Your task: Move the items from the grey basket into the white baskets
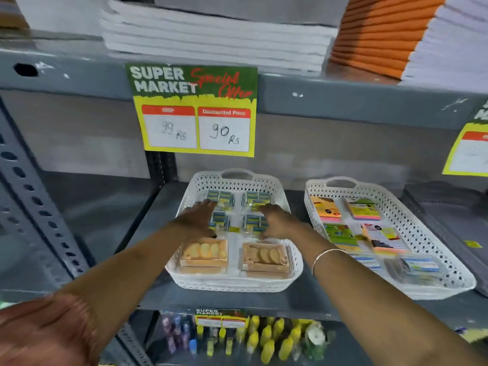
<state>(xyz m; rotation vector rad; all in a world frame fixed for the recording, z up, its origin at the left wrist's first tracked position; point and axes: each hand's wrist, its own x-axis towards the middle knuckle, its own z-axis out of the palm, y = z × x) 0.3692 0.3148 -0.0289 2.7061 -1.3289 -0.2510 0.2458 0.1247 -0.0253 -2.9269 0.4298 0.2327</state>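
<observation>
Two white baskets stand on a grey shelf. The middle white basket [295,262] holds blue-and-yellow small packs [253,199] at the back and two clear boxes of orange-brown pieces [204,253] at the front. Both my hands are inside it. My left hand [198,220] lies flat on the left packs, fingers spread. My right hand [274,223] rests on the right packs, fingers spread. Whether either hand grips a pack is unclear. The right white basket [427,233] holds sticky-note pads [364,210] and a clear pack [420,268]. No grey basket is in view.
A green-and-yellow price sign [198,112] hangs from the shelf above, and another sign [470,146] at the far right. Stacked white paper [211,35] and orange paper [377,35] lie on the upper shelf. Yellow bottles [269,339] fill the lower shelf. A perforated upright [34,196] stands at left.
</observation>
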